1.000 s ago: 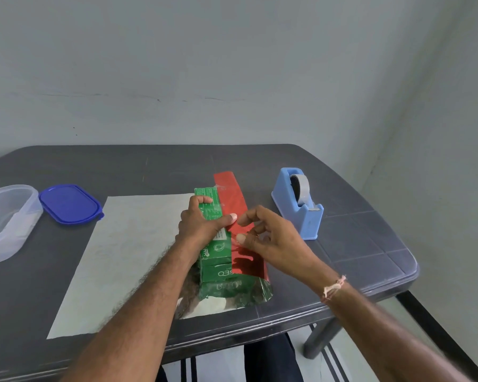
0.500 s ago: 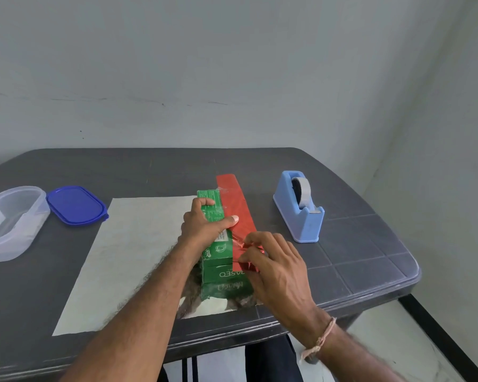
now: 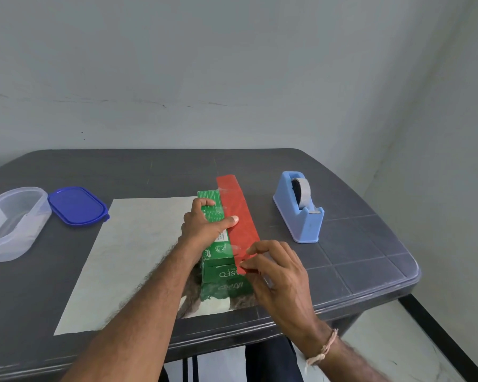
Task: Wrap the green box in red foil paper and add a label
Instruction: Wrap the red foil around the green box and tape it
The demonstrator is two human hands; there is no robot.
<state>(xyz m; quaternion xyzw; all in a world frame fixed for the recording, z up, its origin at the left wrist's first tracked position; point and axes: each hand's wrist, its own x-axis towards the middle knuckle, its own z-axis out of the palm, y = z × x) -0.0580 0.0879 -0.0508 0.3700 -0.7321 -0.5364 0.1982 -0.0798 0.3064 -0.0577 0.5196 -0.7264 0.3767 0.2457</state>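
A long green box [image 3: 218,249] lies on the foil paper [image 3: 138,249], whose pale silver back faces up. The paper's right edge is folded up over the box and shows its red side [image 3: 239,216] along the box's top. My left hand [image 3: 204,224] grips the box from above, fingers curled over its far left edge, thumb pressing the red flap. My right hand [image 3: 273,271] rests at the near right corner of the box, its fingertips pressing the red flap's lower end down. Short pieces of clear tape glint on the seam.
A light blue tape dispenser [image 3: 300,213] stands to the right of the box. At far left sit a clear plastic container [image 3: 11,224] and its blue lid [image 3: 78,205]. The dark table [image 3: 356,257] ends near my body and at the right.
My right hand has come down from above the flap to the box's near right corner and now presses the red edge there. My left hand has stayed on the box.
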